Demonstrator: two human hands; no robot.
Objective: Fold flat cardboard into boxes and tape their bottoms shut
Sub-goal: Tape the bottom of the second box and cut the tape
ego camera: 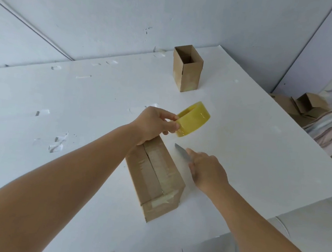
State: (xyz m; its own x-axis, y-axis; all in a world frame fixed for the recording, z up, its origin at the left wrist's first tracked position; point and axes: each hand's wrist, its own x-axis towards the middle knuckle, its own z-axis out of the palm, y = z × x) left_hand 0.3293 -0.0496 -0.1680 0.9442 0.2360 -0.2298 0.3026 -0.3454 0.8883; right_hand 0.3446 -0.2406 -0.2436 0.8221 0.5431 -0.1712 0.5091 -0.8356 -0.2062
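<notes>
We've got the yellow tape roll [193,119] pinched in our left hand [154,123] above the taped box [157,177] on the white table [83,103]; right hand [207,171] fingers curl round a knife [182,154].

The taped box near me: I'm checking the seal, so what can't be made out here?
Head view:
- taped box: far end hidden by left hand holding tape roll.
- blade: handle hidden under right hand.
- upright box: bottom faces the table.
</notes>
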